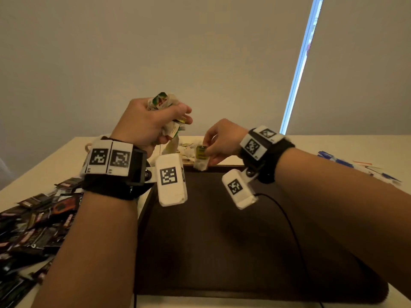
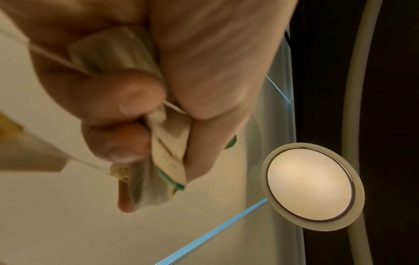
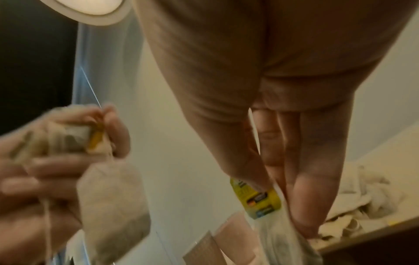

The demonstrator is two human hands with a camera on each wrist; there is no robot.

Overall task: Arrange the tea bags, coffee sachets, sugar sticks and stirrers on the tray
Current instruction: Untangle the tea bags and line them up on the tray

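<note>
Clearly tangling threatens: the left hand (image 1: 146, 123) fists a bundle of tea bags (image 1: 163, 101) above the tray (image 1: 200, 230), while the right hand (image 1: 219, 141) pinches one yellow-tagged tea bag (image 1: 202, 155) at its far edge; crossed strings could drag others out.

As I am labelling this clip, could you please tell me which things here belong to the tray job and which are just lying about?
Part of the job:
- dark brown rectangular tray
- bunch of white paper tea bags in left hand
- yellow-tagged tea bag pinched by right hand
- dark coffee sachets
- blue sticks

Lying about:
- black cable
- round ceiling lamp
</note>
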